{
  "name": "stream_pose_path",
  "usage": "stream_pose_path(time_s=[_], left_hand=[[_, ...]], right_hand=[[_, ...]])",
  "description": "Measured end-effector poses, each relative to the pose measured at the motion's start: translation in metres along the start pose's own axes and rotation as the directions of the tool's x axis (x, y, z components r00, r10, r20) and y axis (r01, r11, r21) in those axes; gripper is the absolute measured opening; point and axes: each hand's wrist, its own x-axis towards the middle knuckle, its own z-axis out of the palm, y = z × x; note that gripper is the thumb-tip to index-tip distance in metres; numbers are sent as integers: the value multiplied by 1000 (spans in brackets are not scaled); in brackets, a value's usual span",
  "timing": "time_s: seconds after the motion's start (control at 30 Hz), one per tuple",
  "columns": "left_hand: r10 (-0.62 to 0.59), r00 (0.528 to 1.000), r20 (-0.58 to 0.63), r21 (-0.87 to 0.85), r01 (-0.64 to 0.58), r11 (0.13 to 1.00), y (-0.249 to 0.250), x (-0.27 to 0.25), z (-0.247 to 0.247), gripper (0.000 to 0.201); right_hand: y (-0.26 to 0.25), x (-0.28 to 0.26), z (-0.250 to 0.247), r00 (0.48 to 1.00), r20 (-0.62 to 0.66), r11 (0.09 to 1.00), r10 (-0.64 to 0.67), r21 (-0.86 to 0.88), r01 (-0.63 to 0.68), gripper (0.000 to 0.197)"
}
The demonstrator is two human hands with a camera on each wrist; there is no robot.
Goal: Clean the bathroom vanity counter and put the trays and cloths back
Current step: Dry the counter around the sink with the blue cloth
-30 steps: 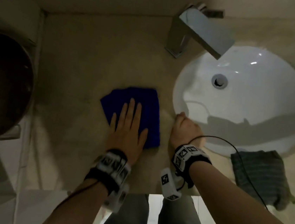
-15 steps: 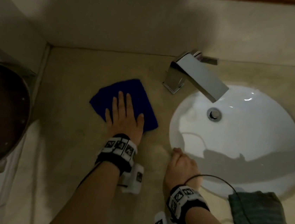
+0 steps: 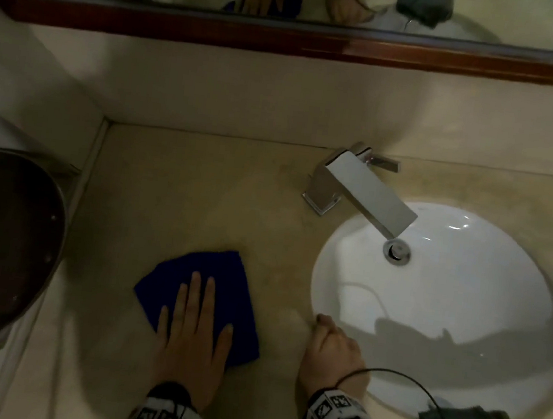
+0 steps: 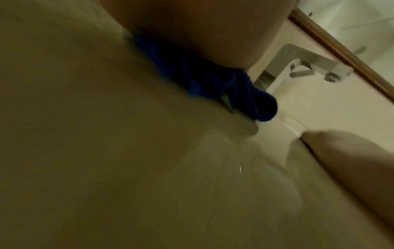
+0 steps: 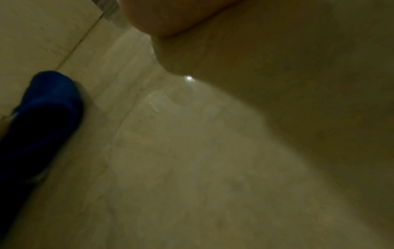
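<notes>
Left hand (image 3: 193, 334) lies flat, fingers straight; right hand (image 3: 329, 349) is curled in a loose fist

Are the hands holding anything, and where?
Nothing is gripped. The left hand presses flat on the near part of the blue cloth. The right hand is curled on the counter, apparently holding nothing.

Dim light; beige wall (image 3: 246, 95), wood-framed mirror (image 3: 288, 36) (reflections dark), chrome faucet (image 3: 357, 187), white basin (image 3: 464, 299).
</notes>
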Motion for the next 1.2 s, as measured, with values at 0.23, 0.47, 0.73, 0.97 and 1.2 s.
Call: stream_pose_path(time_s=[0.23,0.47,0.73,0.97,1.2], left_hand=[[-26,998,-61,-60,22,998,31,128,-56,70],[102,995,-15,-60,-102,993,17,79,-40,73],[117,989,93,28,-120,992,3,38,-25,76],[60,998,1,17,-60,998,65,155,-67,72],[217,975,45,138,-221,965,67,101,-40,74]], right_hand=[[2,3,-6,999,14,991,51,124,-53,47],[2,6,2,995,36,983,90,157,-95,47],[2,9,-3,993,68,968,96,225,-109,47],[5,11,-3,997,65,979,48,195,-60,53],[6,12,-19,985,156,988,-70,149,46,52]])
